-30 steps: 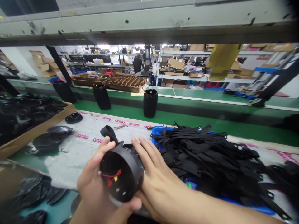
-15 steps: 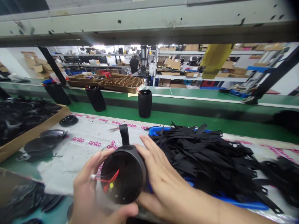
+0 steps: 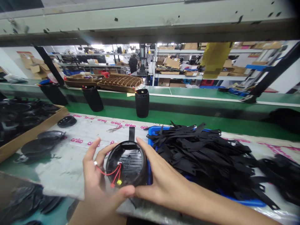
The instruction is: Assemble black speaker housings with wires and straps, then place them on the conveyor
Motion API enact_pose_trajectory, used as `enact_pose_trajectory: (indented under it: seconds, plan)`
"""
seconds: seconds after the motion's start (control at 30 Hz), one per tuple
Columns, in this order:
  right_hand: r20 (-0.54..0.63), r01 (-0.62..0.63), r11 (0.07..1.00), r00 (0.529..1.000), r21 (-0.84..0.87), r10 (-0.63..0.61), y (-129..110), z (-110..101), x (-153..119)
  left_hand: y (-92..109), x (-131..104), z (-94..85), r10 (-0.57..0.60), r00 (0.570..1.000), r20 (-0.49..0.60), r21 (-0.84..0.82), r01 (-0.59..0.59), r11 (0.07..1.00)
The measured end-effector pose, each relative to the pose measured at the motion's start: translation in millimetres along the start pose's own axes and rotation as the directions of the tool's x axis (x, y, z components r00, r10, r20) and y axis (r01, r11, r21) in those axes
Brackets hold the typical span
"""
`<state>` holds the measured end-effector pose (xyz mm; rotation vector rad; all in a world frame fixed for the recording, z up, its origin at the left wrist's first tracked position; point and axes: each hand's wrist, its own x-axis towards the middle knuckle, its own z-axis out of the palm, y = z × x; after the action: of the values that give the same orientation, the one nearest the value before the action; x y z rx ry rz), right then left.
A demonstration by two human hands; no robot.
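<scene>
Between both hands is a round black housing [image 3: 131, 162], its open end facing me, with a black strap loop [image 3: 132, 134] standing up at its far edge. Red wires with white, red and yellow connectors [image 3: 116, 176] hang out of it. My left hand [image 3: 98, 184] grips the housing's left and near side, thumb on the rim, index finger raised. Around its right side wraps my right hand [image 3: 161, 178]. A blue tray [image 3: 152, 131] heaped with black straps [image 3: 199, 153] lies right of the hands.
Black cylinders [image 3: 142, 103] stand on the green surface [image 3: 117, 111] beyond. A cardboard box [image 3: 55, 120] of black parts is at the left, with loose round black parts [image 3: 67, 121] beside it. A metal beam [image 3: 140, 22] crosses overhead; divided cartons [image 3: 120, 82] lie behind.
The housing has tilted and moved slightly up and right, so its ribbed inside now shows more clearly. The left hand has shifted right with it. The whole view has shifted slightly.
</scene>
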<state>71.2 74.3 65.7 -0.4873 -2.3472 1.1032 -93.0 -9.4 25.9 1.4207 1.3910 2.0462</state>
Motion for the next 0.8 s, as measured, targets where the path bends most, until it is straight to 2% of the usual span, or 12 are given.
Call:
enact_pose_trajectory:
  seconds: [0.1, 0.23, 0.5, 0.67, 0.8]
  plan:
    - [-0.008, 0.020, 1.000, 1.000, 0.019, -0.020, 2, 0, 0, -8, 0, -4.0, 0.043, 0.998, 0.038, -0.018, -0.042, 0.999]
    - [0.015, -0.019, 0.999, 1.000, 0.026, 0.018, 6, 0, 1, -14, 1, -5.8, 0.092, 0.995, 0.040, -0.010, -0.092, 0.996]
    - [0.028, -0.021, 0.999, 0.999, 0.032, 0.020, 6, 1, 2, -19, 3, -4.5, 0.090, 0.996, 0.013, 0.010, -0.090, 0.996]
    - [0.116, -0.045, 0.998, 0.992, 0.050, 0.038, 5, -11, 2, -20, 4, -3.8, 0.093, 0.992, 0.082, 0.054, -0.098, 0.994]
    - [0.160, -0.046, 0.995, 0.987, 0.088, 0.031, 6, -22, 2, -19, 4, -11.1, 0.076, 0.990, 0.115, 0.120, -0.090, 0.989]
